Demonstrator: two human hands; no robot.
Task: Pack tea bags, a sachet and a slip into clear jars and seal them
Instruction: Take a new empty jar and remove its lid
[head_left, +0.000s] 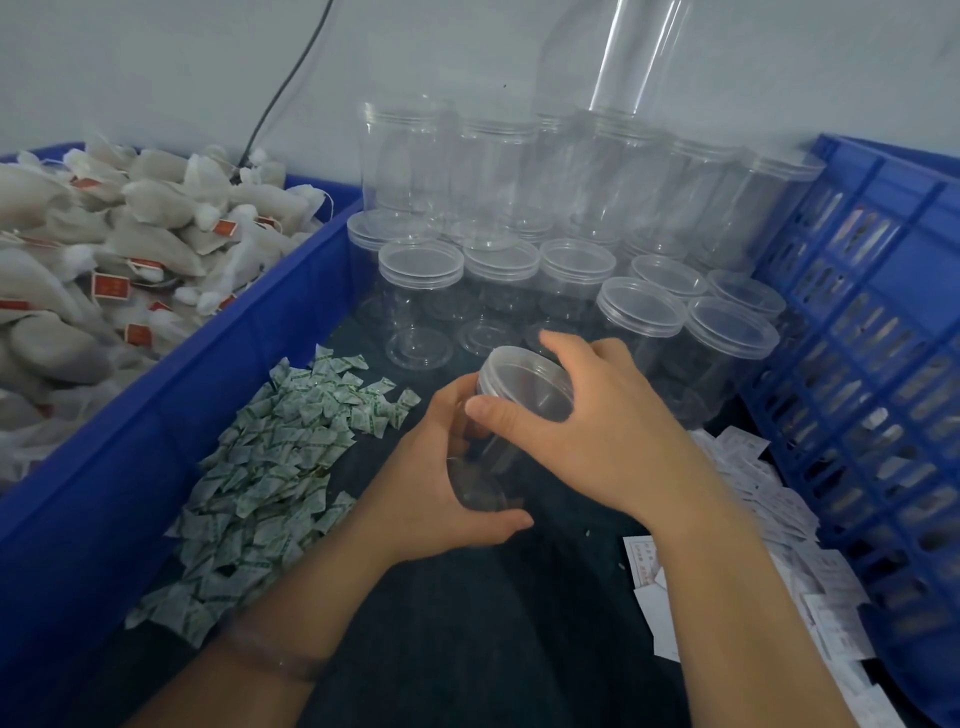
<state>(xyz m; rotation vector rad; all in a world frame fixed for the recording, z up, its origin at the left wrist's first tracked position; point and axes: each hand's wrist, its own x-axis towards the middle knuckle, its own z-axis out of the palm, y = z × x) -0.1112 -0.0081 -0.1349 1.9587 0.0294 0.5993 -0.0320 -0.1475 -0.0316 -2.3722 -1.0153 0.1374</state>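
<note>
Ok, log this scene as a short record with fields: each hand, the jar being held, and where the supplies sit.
left hand: grips held jar near its base
right hand: curled round the lid
held jar: tilted, looks empty, lid on
tea bags: heaped in blue crate, left
sachets: pile left of the hands
slips: pile at right
spare jars: lidded, stacked behind

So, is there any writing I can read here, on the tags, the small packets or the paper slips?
Red tags on the tea bags: pale print, too blurred to read.
Sachets: green print, too small to read.
Slips: reddish print, too blurred to read.
Jar gripped by left hand and right hand: no label visible.
</note>
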